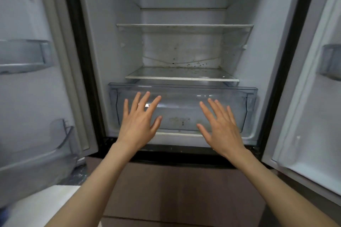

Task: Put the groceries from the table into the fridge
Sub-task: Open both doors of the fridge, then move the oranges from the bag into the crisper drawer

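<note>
The fridge stands open in front of me with both doors swung wide. Its three white shelves hold nothing. Below them sits a clear plastic crisper drawer, pushed in. My left hand and my right hand are stretched out side by side in front of the drawer's face, fingers spread and straight, holding nothing. Whether the palms touch the drawer I cannot tell. No groceries and no table top with food are in view.
The left door carries clear bins at mid height and near the bottom. The right door has a bin too. A brown lower drawer front lies below the compartment. A white surface corner shows at the bottom left.
</note>
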A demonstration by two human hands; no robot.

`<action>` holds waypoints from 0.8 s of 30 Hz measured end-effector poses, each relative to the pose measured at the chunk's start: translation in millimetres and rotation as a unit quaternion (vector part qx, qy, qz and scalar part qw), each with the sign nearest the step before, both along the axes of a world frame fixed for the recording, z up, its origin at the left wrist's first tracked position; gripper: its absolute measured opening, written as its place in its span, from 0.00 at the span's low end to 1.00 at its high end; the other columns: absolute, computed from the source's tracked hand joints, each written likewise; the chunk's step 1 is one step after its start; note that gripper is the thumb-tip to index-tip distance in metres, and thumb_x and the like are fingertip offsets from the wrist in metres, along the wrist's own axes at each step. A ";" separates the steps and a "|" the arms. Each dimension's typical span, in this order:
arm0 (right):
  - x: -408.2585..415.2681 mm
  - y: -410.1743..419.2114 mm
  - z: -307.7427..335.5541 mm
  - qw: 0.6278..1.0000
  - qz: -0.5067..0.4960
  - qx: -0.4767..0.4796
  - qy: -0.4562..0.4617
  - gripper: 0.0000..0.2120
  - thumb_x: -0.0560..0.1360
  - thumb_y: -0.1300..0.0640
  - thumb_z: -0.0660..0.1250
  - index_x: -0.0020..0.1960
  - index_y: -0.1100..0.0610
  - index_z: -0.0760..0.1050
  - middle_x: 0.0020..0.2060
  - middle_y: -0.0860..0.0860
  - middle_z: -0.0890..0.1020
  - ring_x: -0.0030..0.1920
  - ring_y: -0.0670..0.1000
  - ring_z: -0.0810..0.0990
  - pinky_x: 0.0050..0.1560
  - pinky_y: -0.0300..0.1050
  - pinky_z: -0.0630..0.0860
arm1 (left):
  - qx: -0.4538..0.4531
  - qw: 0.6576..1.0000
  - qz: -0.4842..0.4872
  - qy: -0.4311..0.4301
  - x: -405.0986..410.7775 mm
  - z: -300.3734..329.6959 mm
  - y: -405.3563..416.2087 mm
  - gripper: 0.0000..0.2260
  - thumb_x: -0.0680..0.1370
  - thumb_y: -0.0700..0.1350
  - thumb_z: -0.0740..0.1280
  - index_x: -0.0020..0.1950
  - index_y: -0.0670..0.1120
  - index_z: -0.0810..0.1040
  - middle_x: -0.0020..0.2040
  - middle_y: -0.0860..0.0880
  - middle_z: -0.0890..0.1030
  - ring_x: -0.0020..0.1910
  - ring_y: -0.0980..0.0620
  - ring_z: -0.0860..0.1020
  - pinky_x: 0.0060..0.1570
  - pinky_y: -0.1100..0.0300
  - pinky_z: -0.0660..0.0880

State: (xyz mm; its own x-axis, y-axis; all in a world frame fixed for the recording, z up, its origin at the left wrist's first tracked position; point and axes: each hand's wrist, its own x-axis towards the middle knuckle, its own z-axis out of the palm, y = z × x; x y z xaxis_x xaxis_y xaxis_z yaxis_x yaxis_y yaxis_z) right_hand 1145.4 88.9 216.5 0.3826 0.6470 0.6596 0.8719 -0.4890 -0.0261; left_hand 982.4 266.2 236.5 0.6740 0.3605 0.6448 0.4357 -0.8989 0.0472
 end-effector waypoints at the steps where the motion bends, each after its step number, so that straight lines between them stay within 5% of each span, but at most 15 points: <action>1: -11.2 -6.3 -6.2 1.000 0.017 -0.007 0.007 0.31 0.75 0.41 0.51 0.73 0.54 0.61 0.71 0.58 0.67 0.71 0.59 0.64 0.69 0.58 0.53 | -0.010 1.000 0.009 0.002 -14.2 -8.4 -12.2 0.26 0.79 0.56 0.55 0.76 0.54 0.53 0.77 0.46 0.54 0.76 0.45 0.47 0.72 0.43 0.42; 6: -79.5 -32.1 -38.4 0.993 0.088 -0.045 0.059 0.30 0.77 0.43 0.59 0.75 0.50 0.54 0.75 0.56 0.58 0.75 0.57 0.55 0.73 0.58 0.48 | -0.073 0.995 0.068 0.027 -90.1 -63.4 -65.1 0.29 0.75 0.61 0.48 0.74 0.53 0.60 0.74 0.44 0.62 0.75 0.42 0.56 0.70 0.39 0.50; 11: -161.9 -43.2 -73.4 0.973 0.151 -0.132 0.119 0.32 0.78 0.41 0.55 0.76 0.47 0.45 0.77 0.51 0.47 0.76 0.52 0.44 0.74 0.54 0.39 | -0.169 0.976 0.134 0.037 -176.8 -107.8 -103.1 0.31 0.73 0.62 0.47 0.75 0.53 0.59 0.75 0.44 0.60 0.75 0.42 0.54 0.70 0.39 0.50; 18: -291.8 -25.4 -122.5 0.926 0.249 -0.246 0.144 0.32 0.77 0.38 0.51 0.76 0.46 0.44 0.77 0.52 0.46 0.76 0.53 0.43 0.73 0.57 0.41 | -0.267 0.925 0.265 0.053 -326.4 -168.7 -140.3 0.33 0.71 0.65 0.40 0.75 0.57 0.54 0.77 0.49 0.52 0.76 0.45 0.46 0.72 0.43 0.45; 21: -355.8 -2.6 -136.9 0.901 0.312 -0.277 0.121 0.35 0.73 0.32 0.43 0.76 0.46 0.43 0.77 0.52 0.46 0.76 0.54 0.44 0.73 0.57 0.41 | -0.292 0.900 0.320 0.045 -397.5 -176.4 -144.7 0.28 0.76 0.64 0.47 0.75 0.58 0.52 0.78 0.49 0.49 0.76 0.46 0.43 0.72 0.44 0.43; 24: -430.1 23.3 -149.4 0.879 0.359 -0.295 0.109 0.32 0.78 0.37 0.51 0.76 0.45 0.42 0.77 0.50 0.45 0.76 0.53 0.42 0.74 0.56 0.40 | -0.294 0.879 0.371 0.052 -473.9 -182.5 -147.0 0.25 0.80 0.58 0.53 0.75 0.59 0.49 0.78 0.50 0.47 0.76 0.47 0.42 0.73 0.45 0.42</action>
State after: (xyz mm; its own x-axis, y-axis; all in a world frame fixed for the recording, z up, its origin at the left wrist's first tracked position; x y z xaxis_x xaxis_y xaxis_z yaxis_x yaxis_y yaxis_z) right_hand 715.3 112.2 67.1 -0.1886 0.9779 0.0902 0.9667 0.2011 -0.1586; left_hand 508.6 119.2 54.0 0.1571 0.9764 0.1485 0.9216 -0.1990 0.3334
